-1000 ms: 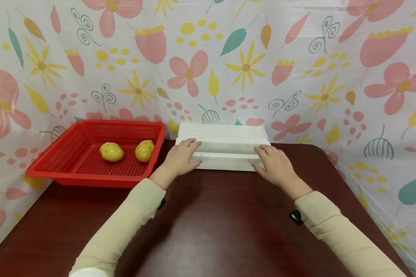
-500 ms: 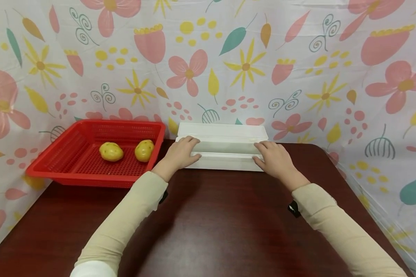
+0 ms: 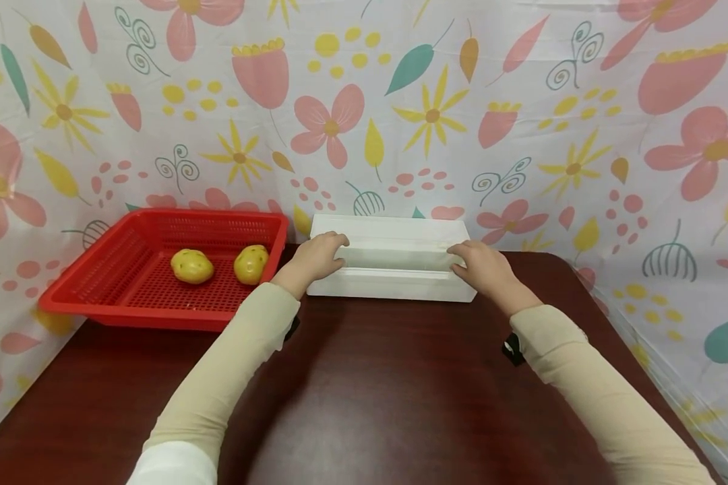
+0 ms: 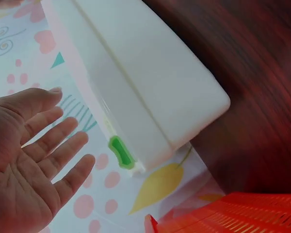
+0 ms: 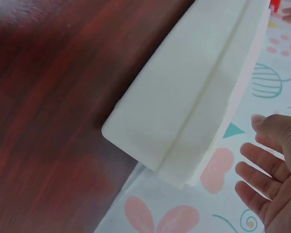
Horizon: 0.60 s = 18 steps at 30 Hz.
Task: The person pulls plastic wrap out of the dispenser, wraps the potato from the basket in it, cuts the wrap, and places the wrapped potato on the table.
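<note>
A long white box [image 3: 394,285] stands against the back curtain, with an upright white panel [image 3: 391,229] along its rear. My left hand [image 3: 317,257] hovers by the box's left end. In the left wrist view its fingers [image 4: 65,145] are spread and apart from the box. A green piece [image 4: 121,151] shows on the box's edge there. Over the right end is my right hand [image 3: 485,269]. The right wrist view shows its fingers [image 5: 259,162] loosely bent, with a gap between them and the box. Neither hand holds anything.
A red perforated basket [image 3: 158,316] sits at the table's back left, close to my left forearm. Two yellow potato-like objects, one on the left [image 3: 192,266] and one on the right [image 3: 251,264], lie in it. The dark wooden table [image 3: 394,377] extends in front. A floral curtain [image 3: 394,182] hangs behind.
Both hands have risen slightly off the box, and more of its front corners show. The box stays in about the same place. The head view has shifted a little.
</note>
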### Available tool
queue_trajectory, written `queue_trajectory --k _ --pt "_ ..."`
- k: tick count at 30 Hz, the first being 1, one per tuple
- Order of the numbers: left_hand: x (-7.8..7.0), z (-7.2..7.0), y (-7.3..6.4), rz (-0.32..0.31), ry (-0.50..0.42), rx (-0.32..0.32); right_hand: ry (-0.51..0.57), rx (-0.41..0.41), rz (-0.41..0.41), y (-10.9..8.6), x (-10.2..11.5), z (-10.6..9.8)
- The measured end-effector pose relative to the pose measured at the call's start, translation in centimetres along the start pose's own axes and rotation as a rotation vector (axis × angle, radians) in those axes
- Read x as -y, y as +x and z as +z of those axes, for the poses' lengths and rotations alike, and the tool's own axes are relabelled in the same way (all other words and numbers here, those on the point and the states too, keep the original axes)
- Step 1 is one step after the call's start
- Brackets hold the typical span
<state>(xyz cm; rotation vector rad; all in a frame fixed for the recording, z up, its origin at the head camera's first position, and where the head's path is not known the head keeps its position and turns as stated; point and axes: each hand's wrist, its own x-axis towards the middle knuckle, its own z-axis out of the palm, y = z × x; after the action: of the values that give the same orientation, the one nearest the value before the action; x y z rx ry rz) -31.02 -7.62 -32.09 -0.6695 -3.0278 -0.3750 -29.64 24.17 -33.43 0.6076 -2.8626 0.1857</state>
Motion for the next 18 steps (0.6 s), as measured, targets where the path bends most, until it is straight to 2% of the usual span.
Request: queue_trajectory --k 5,10,18 --pt "0.4 -0.2 0.6 -0.012 -0.011 0.04 0.041 0.002 -0.01 0.9 -0.5 0.0" --pt "0.7 0.4 1.0 -0.015 -0.042 0.071 0.091 0.007 -0.042 1.5 -0.8 0.6" --pt "1.1 1.6 1.7 -0.069 -0.119 0.203 0.107 0.036 -0.055 2.0 -1.0 2.1"
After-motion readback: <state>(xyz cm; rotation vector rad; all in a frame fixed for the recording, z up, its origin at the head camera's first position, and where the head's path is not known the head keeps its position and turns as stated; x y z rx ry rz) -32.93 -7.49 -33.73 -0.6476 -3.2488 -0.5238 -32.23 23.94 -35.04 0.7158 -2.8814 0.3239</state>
